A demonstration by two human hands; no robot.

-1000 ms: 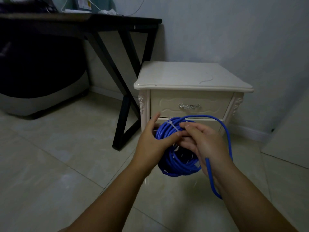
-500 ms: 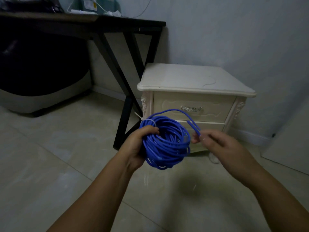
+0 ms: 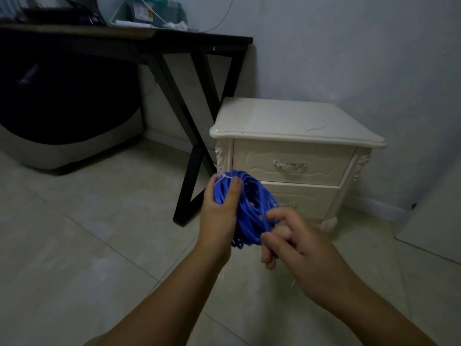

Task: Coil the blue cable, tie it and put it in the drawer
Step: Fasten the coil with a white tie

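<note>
Left hand (image 3: 219,221) grips the cable (image 3: 245,221) coil, thumb over the top strands beside the tie (image 3: 220,180). Right hand (image 3: 299,248) pinches the loose cable end at the coil's lower edge. Drawer (image 3: 291,156) is beyond the fingertips, closed. Risks: the untucked end springs free and snags on the drawer; loops spill from a one-hand grip if the right hand lets go for the handle (image 3: 290,165).

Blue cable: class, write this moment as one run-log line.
blue cable: coiled, white tie round it | left hand: grips cable | right hand: pinches a strand | drawers: both closed
</note>
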